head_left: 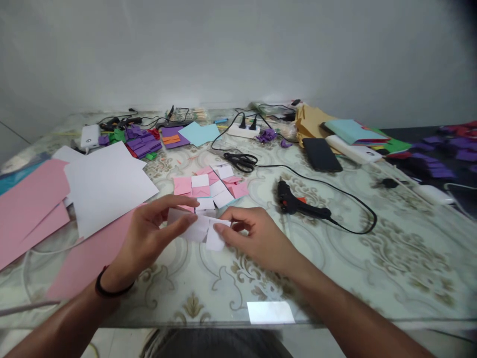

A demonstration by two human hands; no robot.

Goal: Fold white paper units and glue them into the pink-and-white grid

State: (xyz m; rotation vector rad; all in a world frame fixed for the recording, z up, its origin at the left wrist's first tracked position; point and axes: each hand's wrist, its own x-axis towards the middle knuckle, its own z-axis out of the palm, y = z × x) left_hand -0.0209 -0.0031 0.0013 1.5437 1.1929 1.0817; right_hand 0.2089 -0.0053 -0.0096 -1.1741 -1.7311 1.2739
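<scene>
A small piece of white paper (196, 227) with a fold or slit near its right end is held above the table, between both hands. My left hand (156, 228) pinches its left part between thumb and fingers. At its right end, my right hand (246, 231) grips a narrow flap between thumb and forefinger. Just beyond the fingers lie several small folded pink and white paper pieces (201, 191). A white paper rectangle (271, 313) rests at the table's front edge.
A black glue gun (300, 201) with its cord lies to the right, black scissors (241, 161) behind the folded pieces. Large white sheets (108, 184) and pink sheets (30, 209) spread on the left. A power strip (244, 130), purple folded strips (143, 144) and a dark phone (321, 154) stand farther back.
</scene>
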